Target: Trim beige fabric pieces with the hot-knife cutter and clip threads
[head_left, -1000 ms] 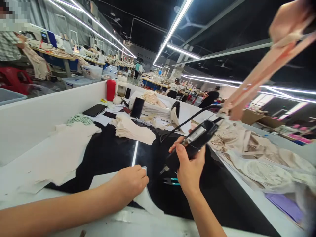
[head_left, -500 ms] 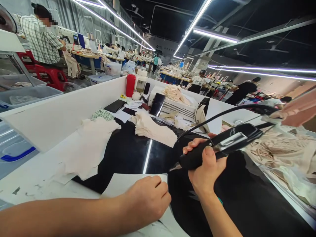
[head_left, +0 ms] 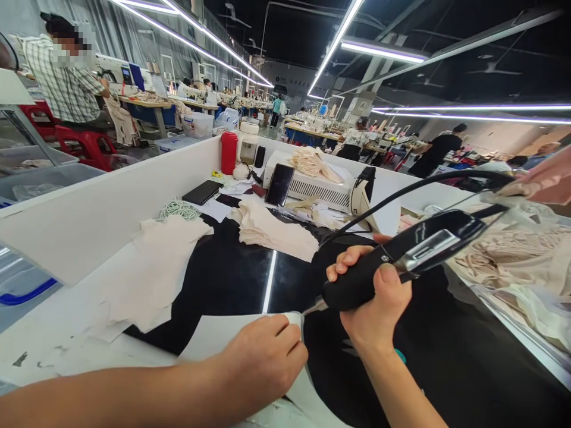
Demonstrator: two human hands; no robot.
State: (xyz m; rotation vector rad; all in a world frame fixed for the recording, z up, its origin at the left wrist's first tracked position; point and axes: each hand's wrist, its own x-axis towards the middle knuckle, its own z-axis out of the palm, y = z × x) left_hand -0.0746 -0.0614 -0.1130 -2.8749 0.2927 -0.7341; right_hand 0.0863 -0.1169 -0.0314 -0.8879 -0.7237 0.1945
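Observation:
My right hand (head_left: 379, 303) is wrapped round a black corded hand tool (head_left: 357, 285) with a silver plate on its side. Its pointed metal tip (head_left: 314, 306) is at the upper right corner of a white sheet (head_left: 218, 333), and I cannot tell whether they touch. My left hand (head_left: 267, 356) has its fingers curled and pinched at that sheet near the corner, hiding part of it. Beneath lies a glossy black mat (head_left: 223, 279). A stack of pale fabric pieces (head_left: 276, 229) lies on the mat beyond my hands; another pale pile (head_left: 156, 261) spreads to the left.
A black cable (head_left: 428, 184) arcs from the tool's area over the table. At the back stand a phone (head_left: 280, 184), a white vented box (head_left: 319, 193) and a red bottle (head_left: 229, 153). Crumpled beige fabric (head_left: 517, 255) is heaped at right. A person in checks (head_left: 57, 77) sits beyond the white partition (head_left: 111, 208).
The tool's tip has come closer to the sheet's corner, and that corner now looks lifted and curved. My left hand keeps nearly the same place. The whole view has shifted slightly.

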